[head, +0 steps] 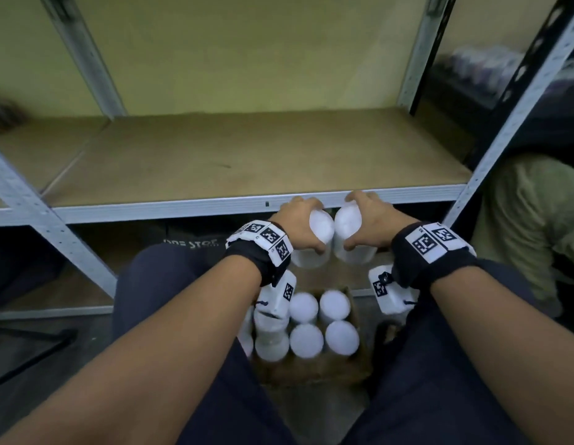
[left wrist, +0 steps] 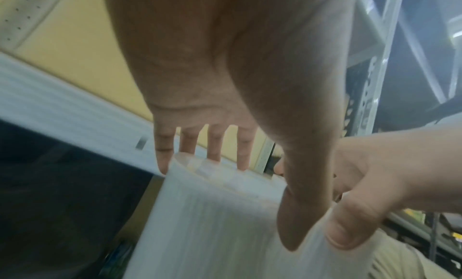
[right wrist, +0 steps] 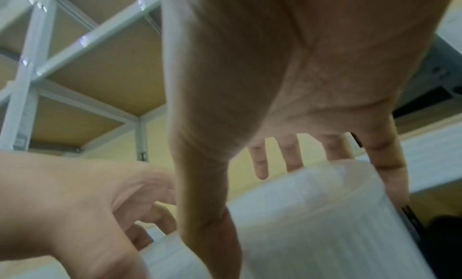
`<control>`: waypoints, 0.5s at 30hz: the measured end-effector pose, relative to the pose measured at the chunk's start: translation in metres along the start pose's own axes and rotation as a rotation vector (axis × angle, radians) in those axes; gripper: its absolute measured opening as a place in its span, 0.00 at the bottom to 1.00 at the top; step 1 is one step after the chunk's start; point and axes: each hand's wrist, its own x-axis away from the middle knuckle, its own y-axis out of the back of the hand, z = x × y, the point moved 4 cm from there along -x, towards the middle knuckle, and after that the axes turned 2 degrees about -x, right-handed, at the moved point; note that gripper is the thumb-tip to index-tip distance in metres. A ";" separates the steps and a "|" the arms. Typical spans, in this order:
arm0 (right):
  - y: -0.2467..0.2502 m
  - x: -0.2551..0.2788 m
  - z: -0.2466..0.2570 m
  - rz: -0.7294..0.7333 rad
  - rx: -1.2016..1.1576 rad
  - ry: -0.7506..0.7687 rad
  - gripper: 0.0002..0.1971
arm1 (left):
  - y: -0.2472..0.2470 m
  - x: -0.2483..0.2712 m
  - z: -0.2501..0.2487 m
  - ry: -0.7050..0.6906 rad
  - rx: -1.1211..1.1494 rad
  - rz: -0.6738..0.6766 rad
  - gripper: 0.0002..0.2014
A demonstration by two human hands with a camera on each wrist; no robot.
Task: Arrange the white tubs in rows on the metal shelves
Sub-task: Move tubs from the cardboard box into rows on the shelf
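Each hand carries one white tub, side by side, just below the front rail of the metal shelf point(head: 183, 205). My left hand point(head: 300, 223) grips the left tub point(head: 317, 229) from above, thumb on the near side and fingers over the far side. My right hand point(head: 369, 220) grips the right tub point(head: 348, 224) the same way. The two tubs nearly touch. The left wrist view shows the left tub point(left wrist: 212, 214) under my left hand point(left wrist: 225, 164); in the right wrist view the right tub point(right wrist: 312, 214) sits under my right hand point(right wrist: 287, 164).
Several more white tubs point(head: 306, 338) stand in a cardboard box point(head: 311, 370) on the floor between my knees. The brown shelf board point(head: 247, 155) above the rail holds nothing. Grey uprights point(head: 45, 226) flank it. A person in green point(head: 529, 220) is at the right.
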 end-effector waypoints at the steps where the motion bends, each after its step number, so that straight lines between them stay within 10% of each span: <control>1: 0.011 0.003 0.005 -0.028 -0.015 0.011 0.47 | 0.012 0.001 -0.004 -0.012 0.006 -0.030 0.43; 15: 0.090 -0.027 0.042 -0.220 -0.069 0.125 0.40 | 0.107 -0.019 -0.005 0.012 0.097 -0.186 0.31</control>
